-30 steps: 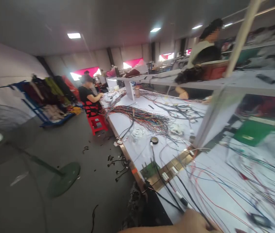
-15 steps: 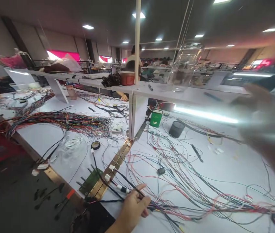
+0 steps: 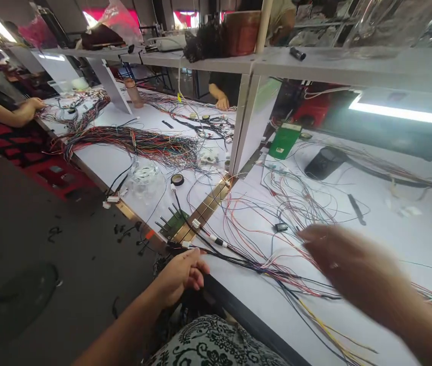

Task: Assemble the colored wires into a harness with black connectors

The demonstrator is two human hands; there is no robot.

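Wire harness: a long, partly black-sleeved bundle of thin wires (image 3: 256, 267) lies on the white tabletop (image 3: 422, 234), right of a green rectangular plate with upright metal pegs (image 3: 174, 226).
Plug end: looks done to me; the white plastic plug (image 3: 196, 223) beside the plate already sits on its black cable.
Loose end: seems left to do; farther right of the plate, the thin yellow wires (image 3: 320, 320) fan out ungathered.
Pointing: the plugs face the plate; the long axis runs slantwise from there, rightward and a little toward the wearer.
Left hand: the person's left hand (image 3: 181, 272) is just on the wearer's side of the plate, fingers curled by the harness; I can't tell whether they close on it.
Right hand: the blurred right hand (image 3: 349, 269) is well right of the plate, over the wires; I can't make out its grip.
Small connector: a black rectangular block (image 3: 281, 227) lies right of the plate, among loose wires.
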